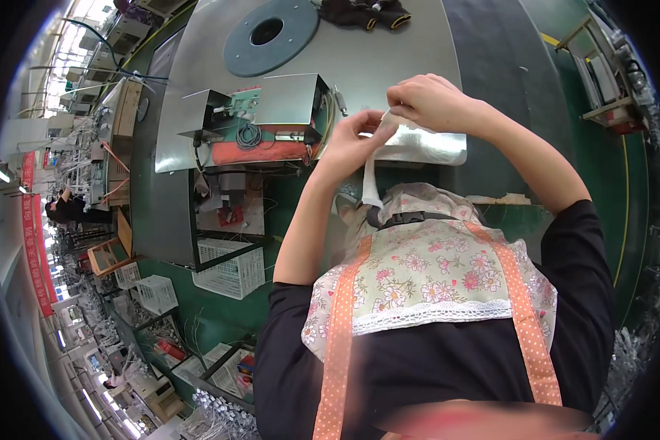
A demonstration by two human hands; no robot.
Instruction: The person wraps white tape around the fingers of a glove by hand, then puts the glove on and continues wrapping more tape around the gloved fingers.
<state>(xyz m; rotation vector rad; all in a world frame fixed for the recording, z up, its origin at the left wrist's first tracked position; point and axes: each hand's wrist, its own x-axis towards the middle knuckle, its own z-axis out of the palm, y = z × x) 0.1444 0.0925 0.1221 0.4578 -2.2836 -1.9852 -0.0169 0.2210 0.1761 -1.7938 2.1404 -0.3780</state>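
White strip (370,180) is pinched near its top by left fingers (380,136) (right fingers (401,94) too).

We hold a white strip (370,180) between our left hand (354,143) and right hand (434,101), over the metal table (418,51); a grey disc (242,48) lies far left.

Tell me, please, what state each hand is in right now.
Left hand: closed, holding a white strip.
Right hand: fingers curled closed; whether they grip the strip cannot be told.
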